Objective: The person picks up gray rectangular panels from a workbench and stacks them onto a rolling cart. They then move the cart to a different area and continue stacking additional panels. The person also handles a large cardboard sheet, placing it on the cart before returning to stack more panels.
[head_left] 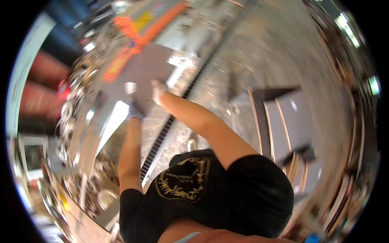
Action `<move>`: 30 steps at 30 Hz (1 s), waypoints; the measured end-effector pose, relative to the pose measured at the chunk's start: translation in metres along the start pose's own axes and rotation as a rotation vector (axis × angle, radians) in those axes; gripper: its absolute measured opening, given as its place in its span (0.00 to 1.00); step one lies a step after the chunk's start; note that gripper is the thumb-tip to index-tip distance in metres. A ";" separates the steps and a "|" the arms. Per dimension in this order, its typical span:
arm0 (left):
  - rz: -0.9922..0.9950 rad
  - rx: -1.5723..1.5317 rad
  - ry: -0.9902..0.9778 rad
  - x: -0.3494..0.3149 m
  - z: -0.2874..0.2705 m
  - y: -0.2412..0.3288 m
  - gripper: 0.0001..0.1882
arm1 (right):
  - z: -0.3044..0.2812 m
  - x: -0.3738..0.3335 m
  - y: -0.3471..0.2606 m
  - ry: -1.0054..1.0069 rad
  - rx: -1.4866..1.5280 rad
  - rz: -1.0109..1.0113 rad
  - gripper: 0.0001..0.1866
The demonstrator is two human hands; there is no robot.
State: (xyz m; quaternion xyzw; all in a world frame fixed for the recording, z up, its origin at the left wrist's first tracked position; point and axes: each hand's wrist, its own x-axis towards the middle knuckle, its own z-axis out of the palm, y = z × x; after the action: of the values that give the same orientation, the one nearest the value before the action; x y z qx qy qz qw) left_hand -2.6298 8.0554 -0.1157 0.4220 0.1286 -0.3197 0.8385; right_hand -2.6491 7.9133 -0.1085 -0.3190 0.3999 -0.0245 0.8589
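A flat grey-brown panel stretches out in front of me, blurred by motion. My right hand, in a pale glove, grips it at its right edge with the thumb on top. Near its close edge is my left hand, in a bluish glove with a white tip, closed on the panel with a digit lying over the top face. The fingers beneath the panel are hidden. Bright orange material, too smeared to name, lies along the panel's far left side.
A dark slotted strip runs diagonally beside me. On the floor at right stand grey panels with light edges. Coiled, round metal-looking pieces crowd the left. An orange and yellow piece sits at the far side. Boards lean at lower right.
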 end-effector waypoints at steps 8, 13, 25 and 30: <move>0.380 0.335 0.387 0.011 0.069 -0.026 0.34 | -0.294 -0.115 -0.119 0.417 -0.818 -0.924 0.26; 0.867 0.733 0.104 -0.041 0.117 -0.122 0.28 | -0.632 -0.202 -0.114 1.395 -0.929 -0.070 0.33; 0.241 1.276 -0.555 -0.055 0.201 -0.368 0.31 | -0.674 -0.244 -0.098 1.329 -1.299 -0.037 0.24; 0.030 1.386 -0.635 -0.037 0.255 -0.468 0.33 | -0.664 -0.231 -0.099 1.350 -1.506 -0.347 0.25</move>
State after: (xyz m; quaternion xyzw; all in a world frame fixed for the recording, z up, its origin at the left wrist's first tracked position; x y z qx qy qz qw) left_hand -2.9734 7.6643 -0.2346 0.7414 -0.3545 -0.4220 0.3828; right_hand -3.2513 7.5529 -0.2135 -0.7485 0.6597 -0.0652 0.0163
